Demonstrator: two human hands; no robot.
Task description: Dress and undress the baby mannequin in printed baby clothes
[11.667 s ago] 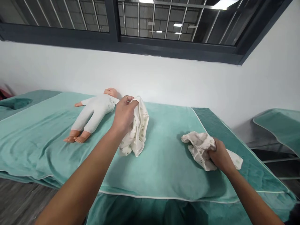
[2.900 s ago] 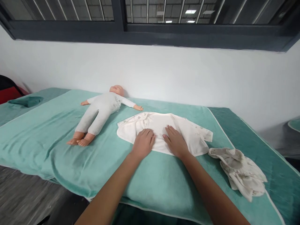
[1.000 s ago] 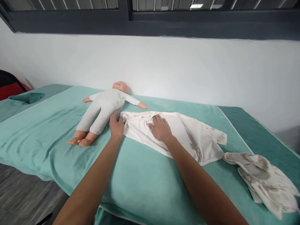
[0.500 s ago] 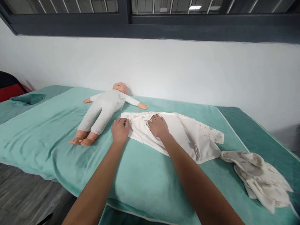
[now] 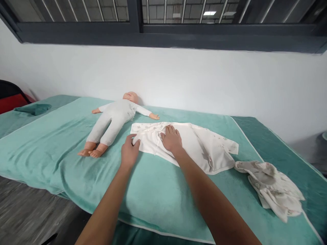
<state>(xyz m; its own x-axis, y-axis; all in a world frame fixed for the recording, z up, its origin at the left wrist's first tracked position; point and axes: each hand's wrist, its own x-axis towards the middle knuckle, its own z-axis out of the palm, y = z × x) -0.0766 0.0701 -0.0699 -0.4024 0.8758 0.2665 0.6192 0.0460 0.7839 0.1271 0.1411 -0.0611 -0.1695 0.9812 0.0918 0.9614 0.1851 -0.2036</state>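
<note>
A white baby garment (image 5: pixel 192 141) with small printed motifs along its edges and sleeve lies spread out sideways on the bed. My left hand (image 5: pixel 129 153) is at the garment's left end, thumb and fingers apart with the cloth's edge showing between them. Flat on the garment's middle, near the printed band, rests my right hand (image 5: pixel 172 139), its fingers stretched out. Beyond my left hand, a baby doll (image 5: pixel 114 114) in a white body suit lies on its back, arms out and feet toward me.
A crumpled white printed cloth (image 5: pixel 273 187) lies at the right, touching the garment's end. The bed has a light green cover (image 5: pixel 158 190). Behind it rise a white wall (image 5: pixel 178 81) and a dark window frame (image 5: pixel 163 35). A red and black item (image 5: pixel 11 97) stands far left.
My left hand's thumb and fingers have parted, uncovering the garment's left edge. My right hand stays on the cloth. The view has shifted slightly.
</note>
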